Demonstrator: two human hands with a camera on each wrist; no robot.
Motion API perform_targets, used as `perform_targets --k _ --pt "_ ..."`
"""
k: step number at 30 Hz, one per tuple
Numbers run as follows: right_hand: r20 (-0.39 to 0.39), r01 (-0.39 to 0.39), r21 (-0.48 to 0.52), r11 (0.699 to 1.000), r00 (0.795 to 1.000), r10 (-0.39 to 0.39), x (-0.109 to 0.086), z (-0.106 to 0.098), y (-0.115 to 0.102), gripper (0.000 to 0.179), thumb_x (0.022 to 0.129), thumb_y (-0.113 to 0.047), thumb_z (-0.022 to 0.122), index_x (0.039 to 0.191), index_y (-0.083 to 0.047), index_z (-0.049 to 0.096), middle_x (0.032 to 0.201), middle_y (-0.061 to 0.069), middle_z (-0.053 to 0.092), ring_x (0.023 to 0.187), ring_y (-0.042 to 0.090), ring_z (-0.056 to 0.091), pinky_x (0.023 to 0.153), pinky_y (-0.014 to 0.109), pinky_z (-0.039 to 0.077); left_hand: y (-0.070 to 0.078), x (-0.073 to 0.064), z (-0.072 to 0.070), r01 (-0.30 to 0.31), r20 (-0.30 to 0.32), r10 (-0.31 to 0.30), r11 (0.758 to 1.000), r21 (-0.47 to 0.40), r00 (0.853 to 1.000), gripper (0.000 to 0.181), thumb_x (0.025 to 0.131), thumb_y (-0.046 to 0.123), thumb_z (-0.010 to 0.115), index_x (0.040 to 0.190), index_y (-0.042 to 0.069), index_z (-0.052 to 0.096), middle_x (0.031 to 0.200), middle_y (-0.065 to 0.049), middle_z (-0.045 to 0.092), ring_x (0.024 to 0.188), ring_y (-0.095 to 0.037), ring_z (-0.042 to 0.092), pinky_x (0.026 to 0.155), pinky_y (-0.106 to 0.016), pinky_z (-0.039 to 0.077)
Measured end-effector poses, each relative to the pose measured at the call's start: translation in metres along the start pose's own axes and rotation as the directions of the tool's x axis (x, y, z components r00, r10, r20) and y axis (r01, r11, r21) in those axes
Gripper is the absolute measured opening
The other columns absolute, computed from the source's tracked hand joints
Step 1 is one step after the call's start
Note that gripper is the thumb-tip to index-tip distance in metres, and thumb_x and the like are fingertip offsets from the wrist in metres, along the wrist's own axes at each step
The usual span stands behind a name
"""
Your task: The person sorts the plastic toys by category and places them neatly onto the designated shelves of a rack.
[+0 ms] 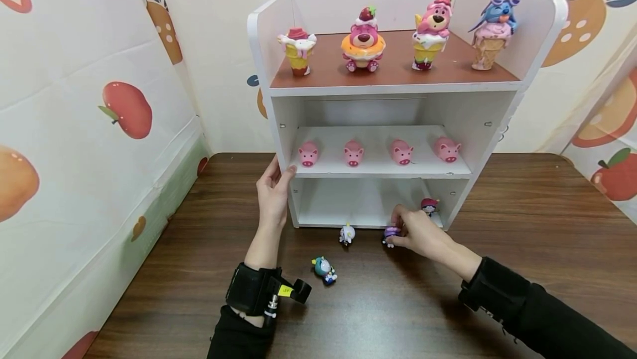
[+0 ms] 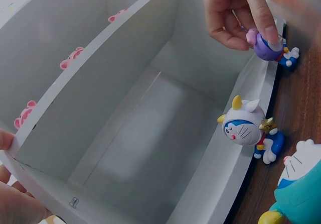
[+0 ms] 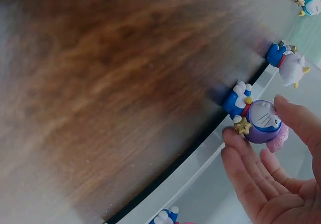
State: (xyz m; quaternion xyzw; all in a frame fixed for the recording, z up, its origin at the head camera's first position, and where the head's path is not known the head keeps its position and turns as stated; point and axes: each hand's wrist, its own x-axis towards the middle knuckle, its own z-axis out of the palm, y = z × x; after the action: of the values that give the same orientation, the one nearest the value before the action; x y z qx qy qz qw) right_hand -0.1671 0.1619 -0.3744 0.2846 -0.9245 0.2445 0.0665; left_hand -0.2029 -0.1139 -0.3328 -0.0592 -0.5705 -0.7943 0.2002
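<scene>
My right hand (image 1: 423, 232) pinches a small Doraemon-like figurine in a purple hood (image 3: 258, 126) between thumb and fingers, at the front edge of the bottom shelf. My left hand (image 1: 273, 198) grips the left side panel of the white shelf unit (image 1: 285, 143), thumb at its front edge. A figurine in a white horned hood (image 2: 245, 126) is on the table just before the bottom shelf. Nearer me lies a teal-hooded figurine (image 1: 324, 269). Inside the bottom shelf, at the right, is a figurine with a red top (image 1: 429, 204), partly hidden behind my right hand.
Several pink pig figures (image 1: 353, 153) stand in a row on the middle shelf. On the brown top shelf (image 1: 328, 76) are several dessert-themed figures, including a pink bear in an orange ring (image 1: 363, 43). The unit stands on a dark wooden table (image 1: 388, 315) before a wall.
</scene>
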Motion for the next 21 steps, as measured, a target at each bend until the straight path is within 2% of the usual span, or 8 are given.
perform_targets --k 4,8,14,21 --pt "-0.008 0.017 -0.039 0.999 1.0 -0.017 -0.0016 0.0014 -0.0024 0.039 0.064 -0.016 0.078 0.091 0.0 0.055 0.078 0.005 0.059 0.068 0.012 0.056 0.058 0.027 0.048 -0.0003 -0.0001 0.0 -0.004 0.002 0.004 1.0 0.001 1.0 0.048 0.083 -0.004 0.052 0.129 -0.007 0.039 0.13 -0.02 0.041 0.116 -0.026 0.043 0.092 -0.027 0.038" --pt "-0.009 0.066 -0.097 0.993 0.998 -0.067 -0.0038 0.0038 -0.0059 0.041 0.063 -0.016 0.079 0.095 0.0 0.057 0.088 0.008 0.059 0.077 0.017 0.058 0.066 0.032 0.049 -0.0004 0.0 -0.0002 -0.005 0.005 0.005 1.0 -0.002 1.0 0.048 0.083 -0.003 0.052 0.129 -0.007 0.039 0.13 -0.02 0.041 0.115 -0.026 0.043 0.092 -0.028 0.039" --pt "-0.021 0.129 -0.142 0.981 0.991 -0.133 -0.0049 0.0072 -0.0071 0.035 0.063 -0.01 0.078 0.092 -0.001 0.059 0.083 0.004 0.058 0.075 0.015 0.058 0.065 0.03 0.049 0.0004 -0.0004 -0.0003 0.005 0.002 -0.005 1.0 -0.008 1.0 0.048 0.083 -0.003 0.052 0.129 -0.007 0.038 0.13 -0.021 0.041 0.115 -0.026 0.043 0.092 -0.027 0.038" --pt "-0.01 0.147 -0.115 0.982 0.989 -0.149 -0.0043 0.0086 -0.0057 0.026 0.065 -0.001 0.075 0.086 -0.003 0.059 0.079 0.002 0.056 0.072 0.014 0.058 0.063 0.027 0.049 0.0003 -0.0005 0.0002 -0.003 0.005 0.003 1.0 -0.007 1.0 0.048 0.083 -0.004 0.052 0.129 -0.008 0.039 0.13 -0.02 0.041 0.115 -0.026 0.043 0.092 -0.028 0.039"
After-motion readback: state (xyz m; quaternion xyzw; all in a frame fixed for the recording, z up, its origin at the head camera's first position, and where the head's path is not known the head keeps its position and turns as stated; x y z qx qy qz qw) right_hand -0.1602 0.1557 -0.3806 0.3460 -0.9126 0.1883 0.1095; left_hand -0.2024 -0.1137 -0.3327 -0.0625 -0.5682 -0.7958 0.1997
